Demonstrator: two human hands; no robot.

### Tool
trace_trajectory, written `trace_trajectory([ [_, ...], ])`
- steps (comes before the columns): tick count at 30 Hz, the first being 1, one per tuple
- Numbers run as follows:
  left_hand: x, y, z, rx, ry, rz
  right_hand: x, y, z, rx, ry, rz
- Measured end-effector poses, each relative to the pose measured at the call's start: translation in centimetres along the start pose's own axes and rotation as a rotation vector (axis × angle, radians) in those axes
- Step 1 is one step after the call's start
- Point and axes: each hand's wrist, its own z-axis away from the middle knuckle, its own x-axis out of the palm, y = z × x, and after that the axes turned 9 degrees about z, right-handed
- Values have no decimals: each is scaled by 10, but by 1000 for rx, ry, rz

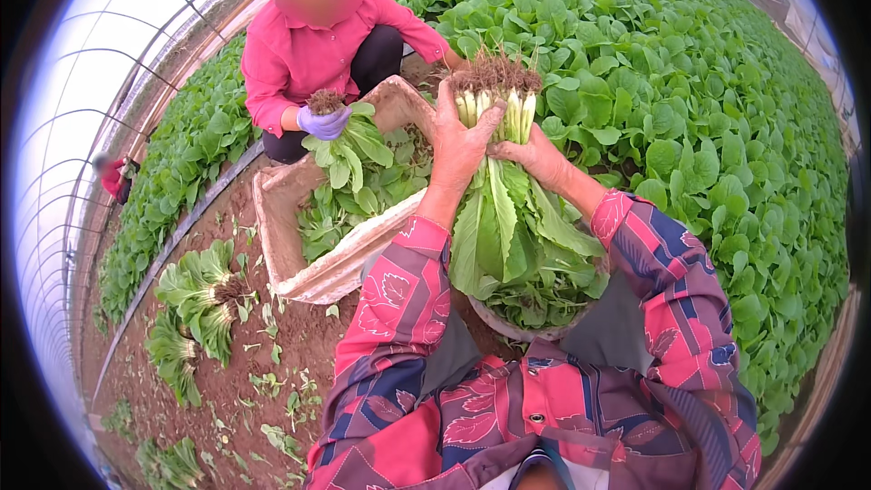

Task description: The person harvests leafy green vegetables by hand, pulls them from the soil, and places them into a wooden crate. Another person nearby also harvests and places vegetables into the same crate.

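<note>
Both my hands clasp one thick bunch of leafy greens (507,218), pulled up with its roots. My left hand (461,133) wraps the pale stems from the left, its thumb lying across them. From the right, my right hand (534,158) grips the same stems slightly lower. The brown, soil-covered roots (497,73) point away from me at the top, and the broad leaves hang down towards my lap. Under those leaves stands a round tub (486,316) holding loose greens (537,306), partly hidden.
Left of my arms stands a dirty foam box (326,282) with leaves inside. Behind it a co-worker (299,61) crouches, a gloved hand (325,124) holding rooted greens. Pulled bunches (197,292) lie on the soil. A dense crop bed (680,116) fills the right; another person (117,177) is far left.
</note>
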Motion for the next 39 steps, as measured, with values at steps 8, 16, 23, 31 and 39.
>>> trace_trajectory([
  [8,-10,-17,-5,-103,-42,22,-1,8,0,10,-3,28],
  [16,-10,-17,-4,-154,-40,268,0,9,1,21,-20,-26],
  [23,-9,-19,-4,-111,4,130,0,12,0,55,-6,-83],
  [31,-5,-13,-5,-242,-3,290,1,14,1,49,4,-23],
  [39,-10,-23,-4,-255,129,499,2,15,-2,53,-9,-12],
])
